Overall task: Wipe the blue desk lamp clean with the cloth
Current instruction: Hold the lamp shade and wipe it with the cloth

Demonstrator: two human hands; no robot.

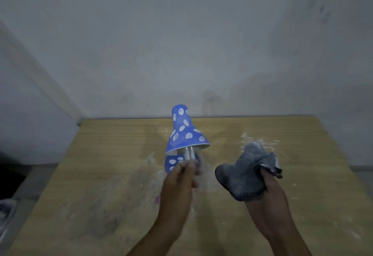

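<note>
Well, left hand pinches the lamp bulb, right hand fisted round the cloth, above a dusty wooden table by a grey wall.

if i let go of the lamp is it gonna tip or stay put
Probably tippy: the wide shade leans out above a small base, so it looks top-heavy. The left hand seems to be steadying it near the bulb, which hints at that. The dusty table may let it slide.
</note>
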